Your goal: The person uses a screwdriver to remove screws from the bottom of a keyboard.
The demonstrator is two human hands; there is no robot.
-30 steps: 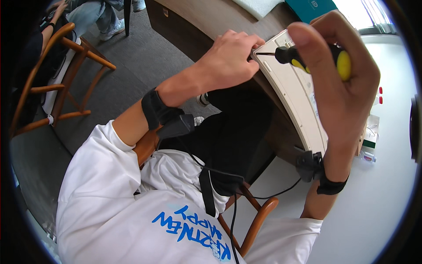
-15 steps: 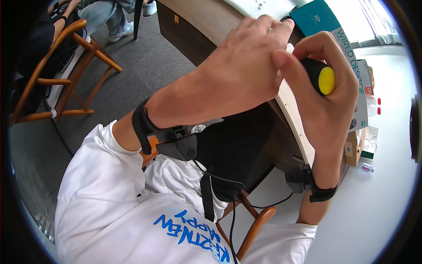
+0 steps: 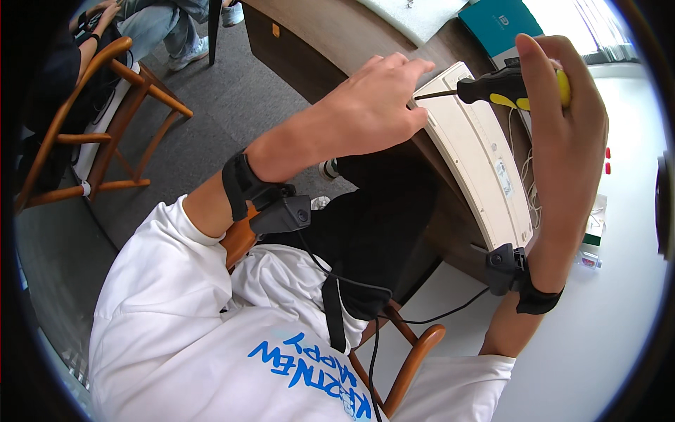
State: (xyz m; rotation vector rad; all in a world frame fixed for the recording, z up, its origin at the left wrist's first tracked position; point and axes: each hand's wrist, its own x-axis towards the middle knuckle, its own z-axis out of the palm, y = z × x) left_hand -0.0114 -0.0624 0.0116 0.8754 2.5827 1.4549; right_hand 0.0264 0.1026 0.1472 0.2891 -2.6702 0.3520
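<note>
My right hand [image 3: 573, 105] is wrapped around the black and yellow handle of a screwdriver [image 3: 485, 89]. Its thin dark shaft points left, the tip by the end of a pale beige keyboard [image 3: 471, 148]. That keyboard lies underside up on the table, with a label and small screw holes showing. Beside the tip is my left hand [image 3: 383, 102], its thumb and index finger apart on either side of the shaft's end. The thumb overlaps the keyboard's edge; whether it presses there I cannot tell.
A teal and white box [image 3: 499, 28] stands at the back of the dark wooden table [image 3: 320, 39], near a white foam sheet [image 3: 415, 17]. A pale cable [image 3: 531, 186] lies along the keyboard's right side. To the left are a wooden chair [image 3: 105, 133] and a seated person.
My hands have moved apart. The right has swung the screwdriver right and turned it, so its shaft now shows pointing left. My left hand has drawn back left and lower, uncovering the keyboard.
</note>
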